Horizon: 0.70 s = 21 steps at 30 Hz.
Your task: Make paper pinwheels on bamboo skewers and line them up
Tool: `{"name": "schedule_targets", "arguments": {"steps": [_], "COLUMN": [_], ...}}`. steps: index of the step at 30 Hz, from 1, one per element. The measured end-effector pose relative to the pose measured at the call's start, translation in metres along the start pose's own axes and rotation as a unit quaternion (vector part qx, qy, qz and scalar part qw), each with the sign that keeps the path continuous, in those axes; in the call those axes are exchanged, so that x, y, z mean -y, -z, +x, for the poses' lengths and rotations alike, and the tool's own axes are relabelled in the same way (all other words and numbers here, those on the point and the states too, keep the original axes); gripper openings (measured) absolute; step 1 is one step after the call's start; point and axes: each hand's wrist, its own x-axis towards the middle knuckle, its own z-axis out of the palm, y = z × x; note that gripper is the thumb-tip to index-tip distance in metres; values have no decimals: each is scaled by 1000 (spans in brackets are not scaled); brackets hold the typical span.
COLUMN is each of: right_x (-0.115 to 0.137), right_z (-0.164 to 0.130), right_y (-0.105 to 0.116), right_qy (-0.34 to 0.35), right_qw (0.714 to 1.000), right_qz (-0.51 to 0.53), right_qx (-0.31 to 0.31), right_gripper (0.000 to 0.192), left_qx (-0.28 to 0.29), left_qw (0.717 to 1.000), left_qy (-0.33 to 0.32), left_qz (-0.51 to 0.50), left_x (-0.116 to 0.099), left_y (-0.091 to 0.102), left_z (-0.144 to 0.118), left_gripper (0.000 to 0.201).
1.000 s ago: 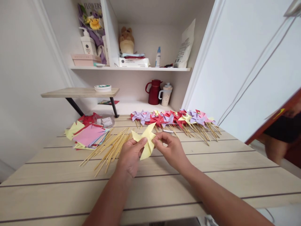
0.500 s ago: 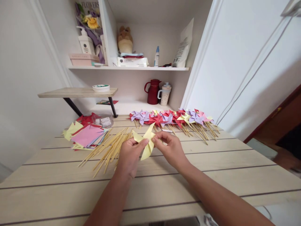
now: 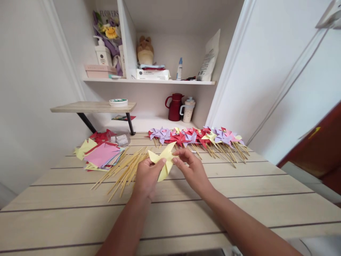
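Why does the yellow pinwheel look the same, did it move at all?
No. The yellow pinwheel stays pinched between the left hand and right hand, just right of the stick pile; only the camera shifted.

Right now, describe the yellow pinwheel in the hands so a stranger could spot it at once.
Start at the wooden table and find the row of finished pinwheels along its far edge. Just nearer than that row, the left hand and right hand pinch a folded yellow pinwheel above the tabletop. Unlike the row's pinwheels, it has no stick, and it is the only one held up.
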Motion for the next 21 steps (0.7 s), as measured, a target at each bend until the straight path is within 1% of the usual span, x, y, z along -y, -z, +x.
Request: {"name": "schedule_targets", "arguments": {"steps": [3,5,9,13,16,18,21], "right_x": [-1,-2,-1,1,1,1,0], "right_z": [1,2,4,6,7,7,7], "right_y": [-1,0,2,2,1,1,0], "right_qy": [-18,-28,-53,-100,-118,-123,-120], "right_qw": [999,997,992,981,973,971,971], "right_qz": [44,66,111,169,195,197,203], "right_qx": [-5,-15,-30,3,37,47,43], "right_gripper": [44,50,51,52,59,63,64], "left_qx": [-7,-11,-19,6,19,17,5], "left_qw": [1000,999,996,995,994,995,996], "left_qy": [-7,-17,-48,-58,-64,-63,-64], "left_qz": [-15,-31,-70,-86,-82,-77,-68], "left_x": [-1,-2,-4,-7,-9,-9,-8], "left_y": [1,1,-2,-5,-7,-8,-7], "left_z": [1,1,0,-3,-6,-7,-6], "left_gripper": [37,39,40,36,36,36,35]}}
